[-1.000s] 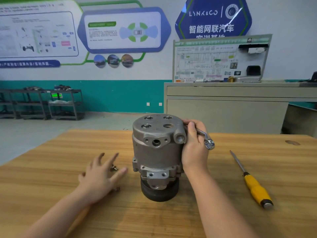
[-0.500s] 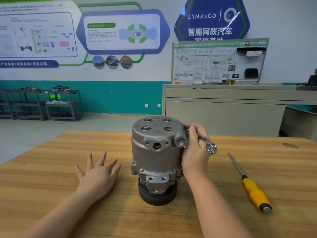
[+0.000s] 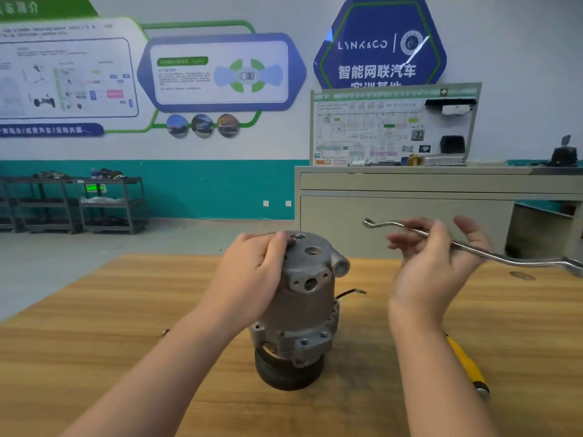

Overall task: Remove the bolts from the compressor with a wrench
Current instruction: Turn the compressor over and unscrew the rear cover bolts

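Note:
A grey metal compressor [image 3: 307,298] stands upright on its black pulley in the middle of the wooden table [image 3: 94,357]. My left hand [image 3: 252,272] grips its upper left side, fingers curled over the top face. My right hand [image 3: 432,263] is raised to the right of the compressor and holds a long silver ring wrench [image 3: 473,247] by its shaft, level in the air, one ring end pointing left above the compressor. A small bolt [image 3: 165,332] shows at the edge of my left forearm on the table.
A yellow-handled screwdriver [image 3: 467,364] lies on the table, partly behind my right forearm. A thin black wire [image 3: 350,292] sticks out behind the compressor. A grey cabinet [image 3: 410,216] stands beyond the far table edge, dark shelves [image 3: 79,203] at the far left.
My left hand left the table and took hold of the compressor's top. My right hand let go of the compressor's side and lifted the wrench up to the right.

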